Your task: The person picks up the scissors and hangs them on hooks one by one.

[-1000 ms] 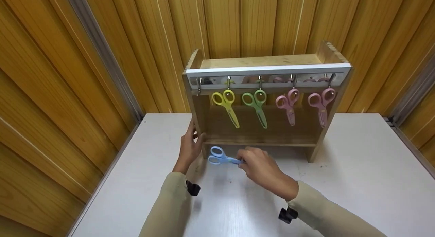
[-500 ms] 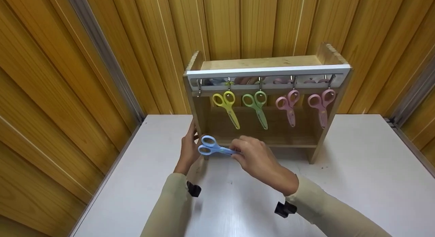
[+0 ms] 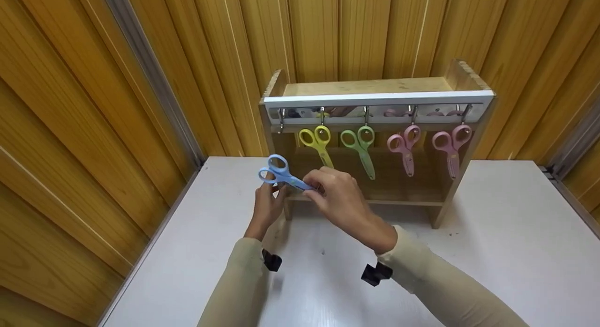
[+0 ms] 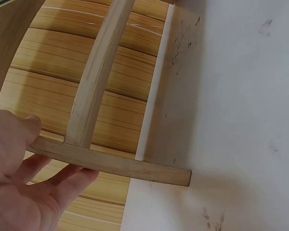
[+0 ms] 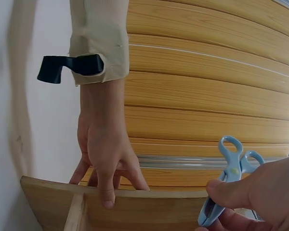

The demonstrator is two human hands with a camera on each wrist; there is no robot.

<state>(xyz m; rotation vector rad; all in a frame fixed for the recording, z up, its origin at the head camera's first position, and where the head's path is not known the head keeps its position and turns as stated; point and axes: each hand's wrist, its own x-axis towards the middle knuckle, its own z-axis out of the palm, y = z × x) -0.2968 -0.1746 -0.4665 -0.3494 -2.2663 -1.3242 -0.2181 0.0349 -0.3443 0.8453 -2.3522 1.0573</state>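
Observation:
My right hand (image 3: 340, 196) pinches a pair of light blue scissors (image 3: 281, 173) by the blades, finger loops pointing up and left. The loops are in front of the left side of a wooden rack (image 3: 365, 86), below its leftmost hook (image 3: 281, 121). In the right wrist view, thumb and fingers are around the blades of the blue scissors (image 5: 233, 171). My left hand (image 3: 267, 206) grips the rack's left side panel (image 4: 111, 163), thumb on one face and fingers on the other. Yellow scissors (image 3: 316, 139), green scissors (image 3: 360, 144) and two pink pairs (image 3: 406, 149) hang from the other hooks.
The rack stands on a white table (image 3: 506, 214) before a wood-panelled wall (image 3: 361, 32). A metal hook rail (image 3: 342, 112) runs along the rack's upper front. A lower shelf (image 3: 403, 200) crosses between its side panels.
My right hand has lifted the blue scissors up and left, from in front of the rack's foot to nearer the hook rail. The left hand keeps its hold on the side panel.

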